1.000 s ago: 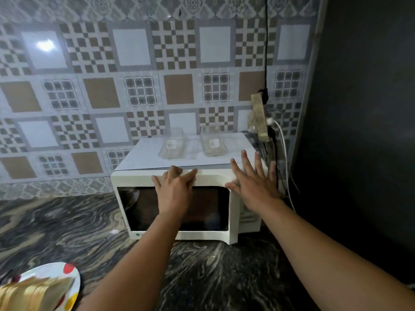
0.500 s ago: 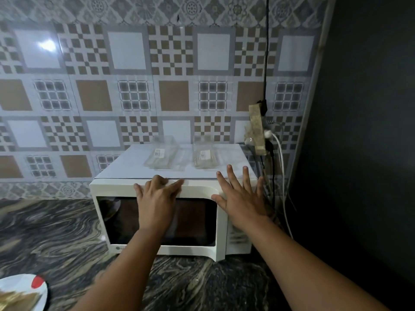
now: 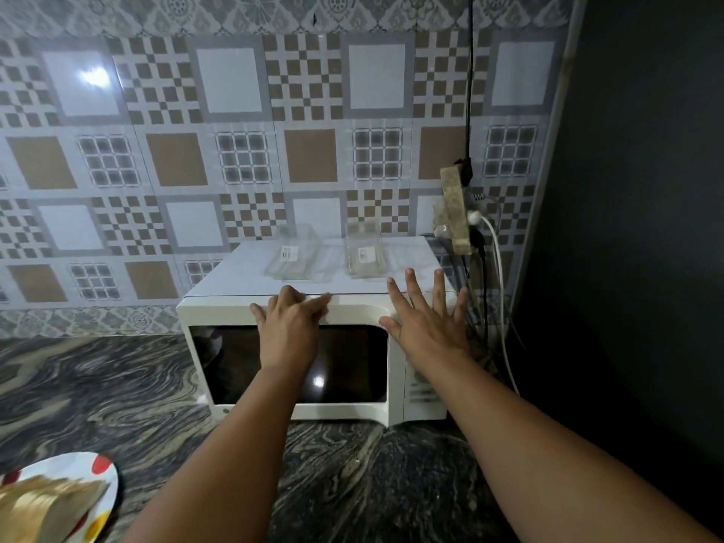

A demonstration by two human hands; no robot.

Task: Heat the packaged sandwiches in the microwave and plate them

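Note:
A white microwave (image 3: 227, 311) stands on the marbled counter against the tiled wall, its door closed. My left hand (image 3: 288, 329) rests on the top edge of the door, fingers bent over the rim. My right hand (image 3: 425, 321) lies flat with spread fingers on the upper right front, above the control panel. Two clear plastic sandwich packages with white labels lie on top of the microwave: one (image 3: 292, 256) at the middle, one (image 3: 364, 254) to its right. At the bottom left, a white plate (image 3: 104, 470) with coloured dots holds sandwiches (image 3: 43, 507).
A power strip (image 3: 454, 211) with plugs and cables hangs on the wall right of the microwave. A dark wall (image 3: 634, 229) closes off the right side. Dark marbled counter (image 3: 98, 386) stretches to the left and in front.
Both hands stay on the microwave front in the same places. The view has shifted, so the plate at the bottom left shows more than half a second ago.

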